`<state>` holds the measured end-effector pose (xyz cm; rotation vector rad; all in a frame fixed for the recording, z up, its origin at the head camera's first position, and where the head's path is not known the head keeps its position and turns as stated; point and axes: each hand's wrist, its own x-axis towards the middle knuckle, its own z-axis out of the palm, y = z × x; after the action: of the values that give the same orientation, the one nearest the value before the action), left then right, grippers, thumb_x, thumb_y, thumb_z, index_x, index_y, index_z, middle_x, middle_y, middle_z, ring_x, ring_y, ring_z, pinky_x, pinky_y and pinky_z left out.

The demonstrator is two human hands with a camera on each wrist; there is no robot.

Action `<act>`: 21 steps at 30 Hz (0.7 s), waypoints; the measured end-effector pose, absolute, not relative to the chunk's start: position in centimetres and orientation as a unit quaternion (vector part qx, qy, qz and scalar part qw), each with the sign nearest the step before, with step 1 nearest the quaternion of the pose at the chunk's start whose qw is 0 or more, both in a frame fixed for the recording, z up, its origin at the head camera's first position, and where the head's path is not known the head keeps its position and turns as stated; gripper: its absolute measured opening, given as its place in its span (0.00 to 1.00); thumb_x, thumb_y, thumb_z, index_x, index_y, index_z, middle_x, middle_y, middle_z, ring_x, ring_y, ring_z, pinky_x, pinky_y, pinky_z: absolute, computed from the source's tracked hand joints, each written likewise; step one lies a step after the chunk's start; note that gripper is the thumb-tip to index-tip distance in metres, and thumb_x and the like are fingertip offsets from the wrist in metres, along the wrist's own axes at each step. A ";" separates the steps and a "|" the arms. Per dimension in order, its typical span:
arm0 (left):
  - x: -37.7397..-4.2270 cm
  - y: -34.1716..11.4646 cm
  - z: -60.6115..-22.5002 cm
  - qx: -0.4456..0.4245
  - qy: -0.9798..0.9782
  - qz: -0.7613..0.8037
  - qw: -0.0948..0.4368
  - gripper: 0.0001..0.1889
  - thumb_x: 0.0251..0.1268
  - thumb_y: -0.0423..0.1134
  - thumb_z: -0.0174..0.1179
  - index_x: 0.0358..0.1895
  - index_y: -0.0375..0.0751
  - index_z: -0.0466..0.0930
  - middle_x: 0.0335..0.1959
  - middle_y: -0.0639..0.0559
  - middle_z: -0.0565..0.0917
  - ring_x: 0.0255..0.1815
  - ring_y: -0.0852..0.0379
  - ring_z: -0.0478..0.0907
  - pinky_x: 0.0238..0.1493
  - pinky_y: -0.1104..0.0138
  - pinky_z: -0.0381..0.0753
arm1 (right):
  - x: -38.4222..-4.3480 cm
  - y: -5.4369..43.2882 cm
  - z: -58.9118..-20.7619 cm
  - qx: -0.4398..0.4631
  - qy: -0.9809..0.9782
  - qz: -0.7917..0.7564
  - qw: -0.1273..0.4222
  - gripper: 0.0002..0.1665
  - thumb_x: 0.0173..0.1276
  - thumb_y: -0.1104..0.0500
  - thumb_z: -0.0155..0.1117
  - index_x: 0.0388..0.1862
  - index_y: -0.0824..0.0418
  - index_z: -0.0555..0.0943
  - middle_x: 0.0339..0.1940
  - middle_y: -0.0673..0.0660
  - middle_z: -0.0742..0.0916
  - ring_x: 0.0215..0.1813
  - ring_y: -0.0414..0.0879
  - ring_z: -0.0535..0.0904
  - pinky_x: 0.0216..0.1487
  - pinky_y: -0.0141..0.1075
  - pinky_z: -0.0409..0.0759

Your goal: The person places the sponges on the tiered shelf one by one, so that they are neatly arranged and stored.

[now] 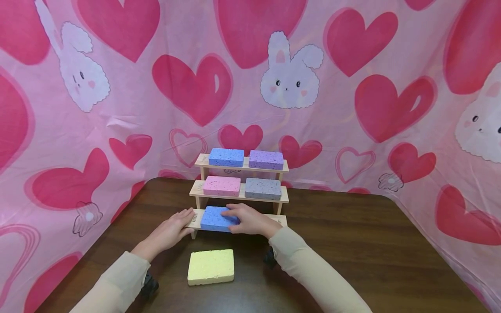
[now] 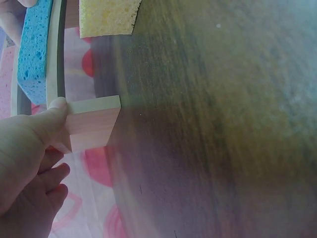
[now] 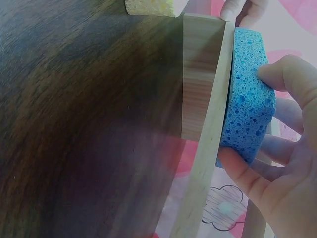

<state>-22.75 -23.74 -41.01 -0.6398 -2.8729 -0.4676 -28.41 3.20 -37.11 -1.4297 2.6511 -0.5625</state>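
Observation:
On the lowest step of a three-tier wooden stand [image 1: 276, 219] lies a blue sponge [image 1: 215, 218], toward the step's left side. My right hand [image 1: 252, 221] grips this sponge at its right end, fingers spread around it in the right wrist view, where the sponge [image 3: 246, 94] rests against the wooden board. With my left hand [image 1: 172, 228] I hold the left end of the same step; the left wrist view shows the thumb on the board's front edge, beside the stand's leg [image 2: 94, 121]. A yellow sponge [image 1: 211, 266] lies flat on the table in front of the stand.
The middle step carries a pink sponge [image 1: 222, 186] and a grey sponge [image 1: 263, 188]. On the top step are another blue sponge [image 1: 226, 157] and a purple sponge [image 1: 266, 160]. A pink cloth [image 1: 250, 117] with hearts and rabbits hangs behind the brown table [image 1: 352, 252].

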 end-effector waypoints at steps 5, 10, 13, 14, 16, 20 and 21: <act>-22.7 -23.7 -40.9 -0.222 -0.959 -0.155 0.088 0.31 0.56 0.38 0.64 0.61 0.25 0.66 0.63 0.32 0.65 0.64 0.36 0.61 0.61 0.46 0.59 | -28.5 2.9 -37.2 -0.461 0.867 -0.186 0.040 0.28 0.63 0.55 0.62 0.62 0.58 0.73 0.67 0.60 0.68 0.67 0.51 0.63 0.64 0.38 0.61; -22.7 -23.7 -40.8 -0.224 -0.958 -0.154 0.088 0.31 0.57 0.38 0.64 0.61 0.25 0.66 0.63 0.32 0.66 0.63 0.36 0.61 0.61 0.46 0.59 | -28.5 2.7 -37.3 -0.458 0.868 -0.187 0.036 0.27 0.63 0.56 0.62 0.62 0.57 0.73 0.67 0.60 0.68 0.67 0.51 0.63 0.65 0.38 0.60; -22.7 -23.7 -40.8 -0.224 -0.958 -0.156 0.087 0.31 0.57 0.38 0.64 0.61 0.25 0.66 0.62 0.32 0.66 0.63 0.36 0.61 0.61 0.46 0.60 | -28.6 2.6 -37.4 -0.461 0.868 -0.185 0.028 0.27 0.63 0.57 0.62 0.62 0.57 0.73 0.67 0.60 0.68 0.67 0.52 0.62 0.65 0.38 0.59; -22.7 -23.7 -40.8 -0.224 -0.958 -0.157 0.086 0.31 0.56 0.38 0.64 0.61 0.25 0.66 0.62 0.32 0.66 0.63 0.36 0.61 0.61 0.46 0.60 | -28.6 2.6 -37.4 -0.462 0.867 -0.184 0.026 0.27 0.63 0.57 0.61 0.62 0.58 0.73 0.67 0.60 0.68 0.67 0.52 0.62 0.66 0.38 0.59; -22.7 -23.7 -40.8 -0.223 -0.958 -0.158 0.084 0.31 0.57 0.38 0.64 0.61 0.25 0.66 0.62 0.32 0.66 0.63 0.36 0.61 0.60 0.46 0.60 | -28.6 2.5 -37.5 -0.464 0.867 -0.183 0.020 0.26 0.63 0.57 0.62 0.62 0.58 0.73 0.67 0.60 0.68 0.67 0.52 0.62 0.66 0.38 0.58; -22.7 -23.6 -40.8 -0.218 -0.959 -0.160 0.080 0.32 0.57 0.39 0.64 0.62 0.26 0.66 0.63 0.33 0.65 0.64 0.36 0.60 0.60 0.46 0.60 | -28.7 2.4 -37.6 -0.467 0.864 -0.188 0.013 0.26 0.63 0.57 0.62 0.61 0.59 0.74 0.66 0.59 0.69 0.67 0.51 0.62 0.66 0.37 0.58; -22.7 -23.6 -40.8 -0.216 -0.960 -0.161 0.079 0.32 0.56 0.39 0.64 0.62 0.26 0.66 0.63 0.33 0.65 0.64 0.36 0.60 0.61 0.46 0.60 | -28.7 2.4 -37.7 -0.469 0.863 -0.189 0.012 0.26 0.63 0.57 0.62 0.61 0.59 0.74 0.66 0.59 0.69 0.67 0.51 0.62 0.66 0.37 0.58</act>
<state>-22.68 -23.63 -40.77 -0.6469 -2.8713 -0.4817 -28.69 2.39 -37.66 -1.4614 2.6897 -0.5907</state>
